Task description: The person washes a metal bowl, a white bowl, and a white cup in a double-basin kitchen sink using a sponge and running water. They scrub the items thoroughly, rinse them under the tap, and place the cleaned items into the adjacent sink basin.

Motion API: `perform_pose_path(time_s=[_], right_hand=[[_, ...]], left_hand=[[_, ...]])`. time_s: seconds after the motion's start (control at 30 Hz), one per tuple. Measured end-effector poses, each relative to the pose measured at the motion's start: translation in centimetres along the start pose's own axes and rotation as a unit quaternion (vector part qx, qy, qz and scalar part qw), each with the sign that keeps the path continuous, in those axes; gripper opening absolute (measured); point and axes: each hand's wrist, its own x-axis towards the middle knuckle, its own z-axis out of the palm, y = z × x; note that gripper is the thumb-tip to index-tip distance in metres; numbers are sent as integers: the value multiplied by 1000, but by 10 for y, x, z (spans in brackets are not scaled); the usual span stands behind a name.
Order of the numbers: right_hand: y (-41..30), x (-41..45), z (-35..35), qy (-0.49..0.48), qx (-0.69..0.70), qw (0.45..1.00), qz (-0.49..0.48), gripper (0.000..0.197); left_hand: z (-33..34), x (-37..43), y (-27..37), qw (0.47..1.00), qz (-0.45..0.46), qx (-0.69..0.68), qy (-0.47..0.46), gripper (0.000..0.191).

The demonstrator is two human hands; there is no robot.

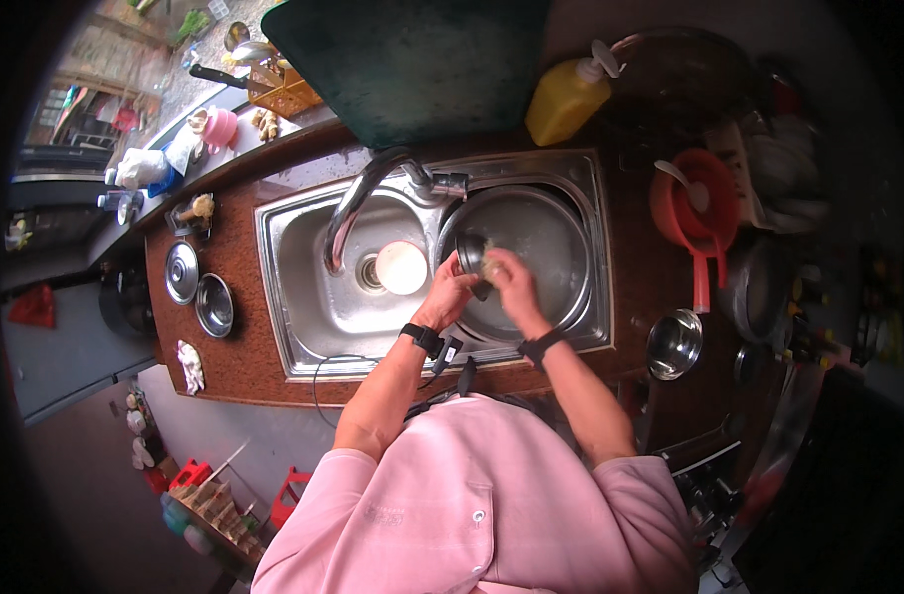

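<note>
A small metal bowl (469, 254) is tilted on its side in my left hand (448, 291), above the right sink basin. My right hand (517, 288) holds a tan scrubber (490, 261) against the bowl; its exact kind is hard to tell. Beneath both hands a large round metal basin (556, 223) fills the right side of the double sink (296, 297). In the left basin a white bowl (401, 267) rests beside the drain. The chrome faucet (348, 204) arches over that left basin.
Left on the counter are a metal lid (181, 272), a metal bowl (214, 305) and a crumpled cloth (190, 367). Behind the sink stand a green board (422, 74) and a yellow pump bottle (568, 102). Rightward are red plastic basins (689, 215) and another metal bowl (674, 344).
</note>
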Motion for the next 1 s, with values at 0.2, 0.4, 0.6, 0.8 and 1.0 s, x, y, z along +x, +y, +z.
perform_pose_path(time_s=[0.2, 0.4, 0.6, 0.8, 1.0], right_hand=[[-35, -3, 21, 27, -212, 966, -144, 37], [-25, 42, 3, -10, -279, 959, 53, 35], [-53, -20, 29, 37, -331, 924, -189, 37], [-16, 38, -8, -35, -133, 990, 40, 43], [22, 40, -12, 59, -4, 994, 87, 45]], left_hand=[[8, -12, -3, 992, -53, 83, -74, 60], [26, -30, 0, 983, -38, 152, -94, 56], [13, -25, -2, 980, -14, 178, -86, 53], [24, -48, 10, 988, -36, 120, -87, 46], [25, -25, 3, 996, 9, -91, -13, 45]])
